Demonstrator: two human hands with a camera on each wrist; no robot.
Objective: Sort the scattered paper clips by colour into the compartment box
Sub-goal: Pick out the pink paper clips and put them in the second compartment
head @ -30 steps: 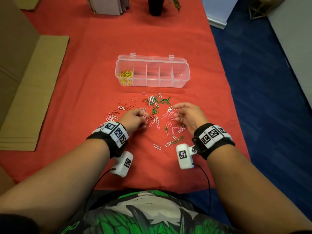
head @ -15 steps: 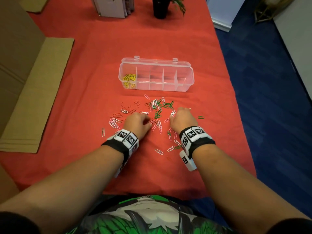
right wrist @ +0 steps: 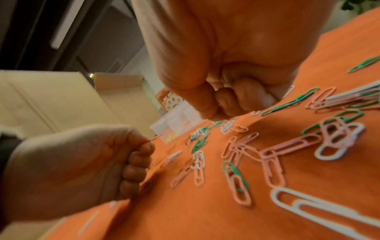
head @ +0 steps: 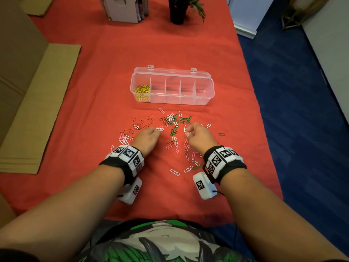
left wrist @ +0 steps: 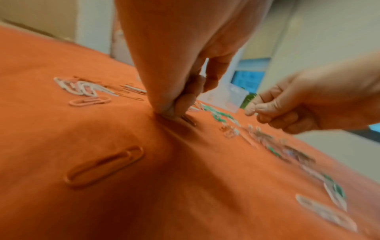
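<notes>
A clear compartment box (head: 204, 91) stands open on the red cloth, with yellow clips (head: 142, 90) in its leftmost compartment. Green, pink, white and red paper clips (head: 175, 127) lie scattered in front of it. My left hand (head: 157, 129) is down at the left of the scatter and pinches a red clip (left wrist: 188, 120) against the cloth. My right hand (head: 188, 132) hovers at the right of the scatter, its fingers (right wrist: 242, 95) curled around what look like white clips (head: 186, 128). How many it holds is hidden.
Flat cardboard sheets (head: 37, 110) lie along the table's left side. A dark plant pot (head: 177, 12) and a white box of books (head: 124, 10) stand at the back. The table's right edge drops to blue carpet (head: 302, 110).
My right hand's fingers, spread over the clips a second ago, have curled in. Both hands have shifted slightly among the clips. The box has not moved.
</notes>
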